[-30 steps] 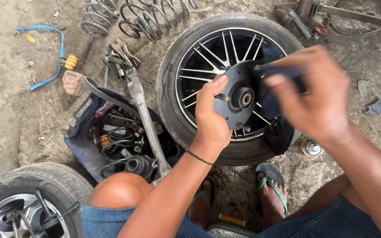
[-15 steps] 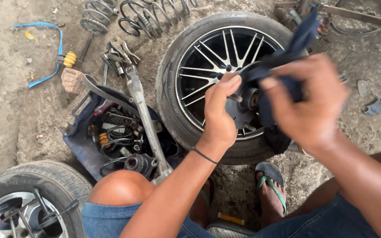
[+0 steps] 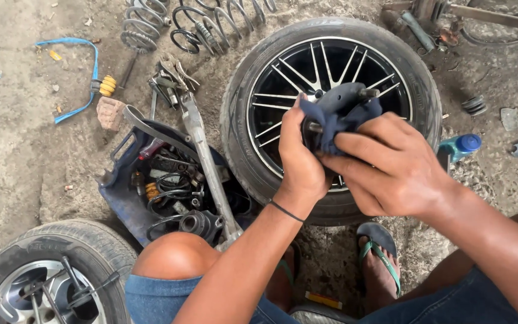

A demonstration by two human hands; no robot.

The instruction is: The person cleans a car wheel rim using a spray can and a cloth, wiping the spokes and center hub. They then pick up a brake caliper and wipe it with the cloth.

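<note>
A dusty, stained concrete workshop floor fills the view, strewn with car parts. A tyre on a black multi-spoke alloy wheel lies flat on it, straight ahead of the seated person. Above that wheel the left hand is closed around a dark round metal part, gripping it from the left side. The right hand presses a dark blue rag against the same part, fingers curled over the cloth. Left of the wheel a blue tool tray holds cables and fittings, with a long metal arm lying across it. Coil springs rest near the far edge, and a second wheel sits at the near left corner.
</note>
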